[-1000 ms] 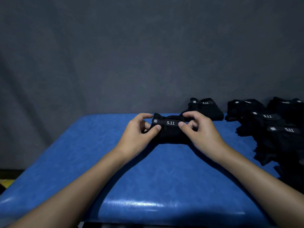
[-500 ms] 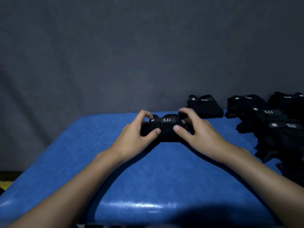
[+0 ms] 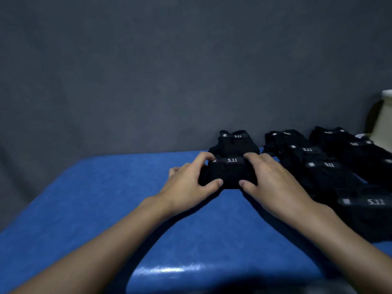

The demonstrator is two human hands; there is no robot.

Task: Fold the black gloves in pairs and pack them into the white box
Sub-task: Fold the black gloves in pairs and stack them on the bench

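A folded pair of black gloves (image 3: pixel 230 174) with a "5.11" strap lies on the blue table (image 3: pixel 106 198), just in front of another folded pair (image 3: pixel 234 142). My left hand (image 3: pixel 188 185) grips its left end, thumb in front and index finger on top. At the right end my right hand (image 3: pixel 269 183) grips the same bundle, thumb in front and fingers over the top. A pale box-like thing (image 3: pixel 385 117), only partly in view, stands at the far right edge.
Several more black gloves (image 3: pixel 331 166) lie in rows along the right side of the table, reaching toward the near right corner. A dark grey wall (image 3: pixel 169 71) rises directly behind the table. The table's left half shows bare blue padding.
Both hands have carried the folded pair away from me and set it against the folded pair at the back. The view has swung right, bringing the pale box into sight.
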